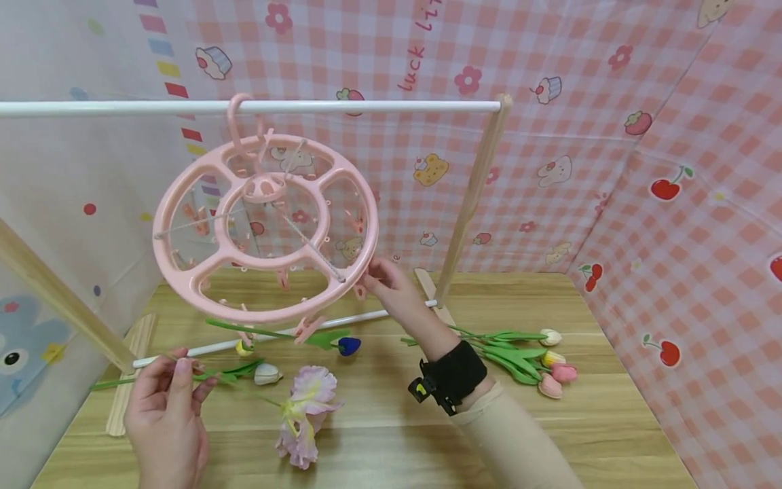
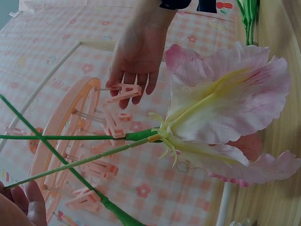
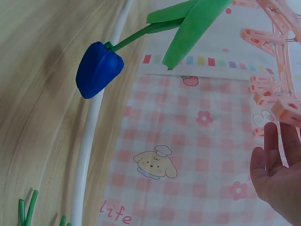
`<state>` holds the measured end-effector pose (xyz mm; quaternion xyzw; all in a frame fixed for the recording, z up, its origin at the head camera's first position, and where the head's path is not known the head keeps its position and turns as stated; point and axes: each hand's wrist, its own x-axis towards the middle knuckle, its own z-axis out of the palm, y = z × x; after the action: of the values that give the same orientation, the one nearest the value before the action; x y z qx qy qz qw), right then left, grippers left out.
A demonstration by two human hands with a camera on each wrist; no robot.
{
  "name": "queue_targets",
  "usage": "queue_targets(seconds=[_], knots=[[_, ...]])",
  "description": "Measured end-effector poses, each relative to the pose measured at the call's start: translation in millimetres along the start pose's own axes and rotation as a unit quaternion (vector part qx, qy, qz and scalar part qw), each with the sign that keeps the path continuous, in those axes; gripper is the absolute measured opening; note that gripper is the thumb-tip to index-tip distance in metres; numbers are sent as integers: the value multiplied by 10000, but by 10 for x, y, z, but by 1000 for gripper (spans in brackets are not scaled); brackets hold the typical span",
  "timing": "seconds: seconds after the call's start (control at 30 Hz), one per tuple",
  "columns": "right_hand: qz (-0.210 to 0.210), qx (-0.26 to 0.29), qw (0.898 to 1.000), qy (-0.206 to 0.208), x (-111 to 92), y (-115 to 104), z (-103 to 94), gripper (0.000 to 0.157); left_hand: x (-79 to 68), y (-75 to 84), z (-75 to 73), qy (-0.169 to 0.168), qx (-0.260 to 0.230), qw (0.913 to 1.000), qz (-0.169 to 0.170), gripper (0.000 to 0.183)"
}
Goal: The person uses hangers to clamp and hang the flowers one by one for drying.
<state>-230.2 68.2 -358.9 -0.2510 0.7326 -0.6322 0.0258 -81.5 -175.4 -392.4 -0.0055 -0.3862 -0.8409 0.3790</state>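
This was a small, booth-like corner; whether it belonged to a home or a studio could not be told. Creased pink-and-white gingham cloth [image 1: 391, 149], printed with cherries and cupcakes, backed a wood-grain tabletop [image 1: 391, 441], where a wooden-posted rack [image 1: 473, 197] carried a household clip hanger [image 1: 265, 188].

Behind the pale wood-grained surface [image 1: 391, 435], pink-and-white gingham wall cloth [image 1: 525, 200] with printed cupcakes [image 1: 212, 62], flowers [image 1: 468, 80] and strawberries [image 1: 638, 123]. Right of the surface, matching gingham wall [image 1: 727, 272] dotted with cherries [image 1: 670, 352]. Left of the surface, whitish wall [image 1: 49, 170] with coloured spots [image 1: 89, 209]. Lit softly.
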Motion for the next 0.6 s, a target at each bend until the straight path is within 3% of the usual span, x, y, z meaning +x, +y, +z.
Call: queue_targets(seconds=[0.2, 0.33, 0.6], knots=[[-31, 471, 9987, 180, -34, 54, 16, 22, -19, -10, 10, -82, 21, 10000, 40, 17], [-170, 446, 9985, 263, -67, 66, 28, 18, -35, -22, 4, -162, 42, 9998, 91, 15], [-145, 712, 9973, 47, -121, 99, 75, 33, -58, -30, 40, -104, 192, 9997, 94, 17]])
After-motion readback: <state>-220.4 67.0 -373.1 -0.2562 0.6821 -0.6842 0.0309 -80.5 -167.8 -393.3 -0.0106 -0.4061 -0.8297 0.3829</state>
